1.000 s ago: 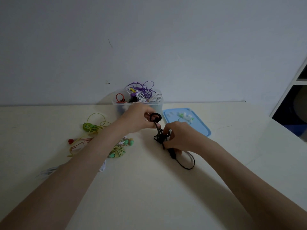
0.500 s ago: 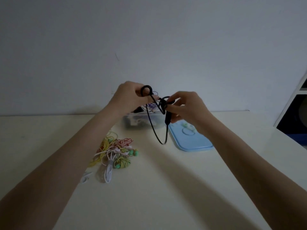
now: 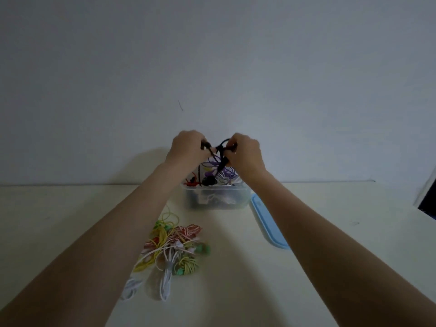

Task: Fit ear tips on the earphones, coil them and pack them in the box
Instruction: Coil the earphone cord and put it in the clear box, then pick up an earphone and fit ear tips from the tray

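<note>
Both hands hold black earphones point(image 3: 220, 153) in the air above the clear plastic box point(image 3: 217, 197). My left hand point(image 3: 188, 149) pinches one end of the black cable and my right hand point(image 3: 245, 152) grips the bunched loops; a short length hangs down toward the box. The box holds purple, white, red and black earphones. A loose pile of yellow, red, white and green earphones point(image 3: 174, 249) lies on the table in front of the box, between my forearms.
A light blue lid point(image 3: 266, 223) lies flat to the right of the box, partly under my right forearm. The cream table point(image 3: 70, 208) meets a plain wall behind the box. A dark shelf edge point(image 3: 428, 201) shows at far right.
Both hands lifted the black earphones off the table and carried them back over the box, closing together; the long hanging loop has been gathered shorter.
</note>
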Demonstrator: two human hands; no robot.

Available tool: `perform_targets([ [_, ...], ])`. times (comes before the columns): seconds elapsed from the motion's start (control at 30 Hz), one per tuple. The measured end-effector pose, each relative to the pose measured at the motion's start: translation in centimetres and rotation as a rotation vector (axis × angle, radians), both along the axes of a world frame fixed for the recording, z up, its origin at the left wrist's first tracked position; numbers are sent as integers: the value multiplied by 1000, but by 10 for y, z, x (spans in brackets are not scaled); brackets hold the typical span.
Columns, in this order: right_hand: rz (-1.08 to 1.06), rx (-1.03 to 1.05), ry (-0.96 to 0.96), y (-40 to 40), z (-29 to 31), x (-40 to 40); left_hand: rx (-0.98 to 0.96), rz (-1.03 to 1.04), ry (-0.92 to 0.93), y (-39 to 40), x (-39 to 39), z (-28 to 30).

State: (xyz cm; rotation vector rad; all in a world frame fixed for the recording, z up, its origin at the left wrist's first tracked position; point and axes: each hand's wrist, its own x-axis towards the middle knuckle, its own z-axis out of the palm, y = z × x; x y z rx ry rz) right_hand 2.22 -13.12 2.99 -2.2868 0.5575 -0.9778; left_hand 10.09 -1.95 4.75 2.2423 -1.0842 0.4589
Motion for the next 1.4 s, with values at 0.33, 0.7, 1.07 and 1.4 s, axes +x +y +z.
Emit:
perform_targets([
  [0.33, 126, -234, 495, -16, -26, 3, 517, 103, 80, -21, 23, -43],
  [0.7, 41, -318, 322, -14, -34, -2, 514, -38, 28, -7, 18, -33],
  [1.07, 386, -124, 298, 52, -36, -57, 552, -272, 153, 81, -52, -19],
  [1.4, 533, -179, 499, 103, -64, -92, 745, -267, 182, 113, -75, -53],
])
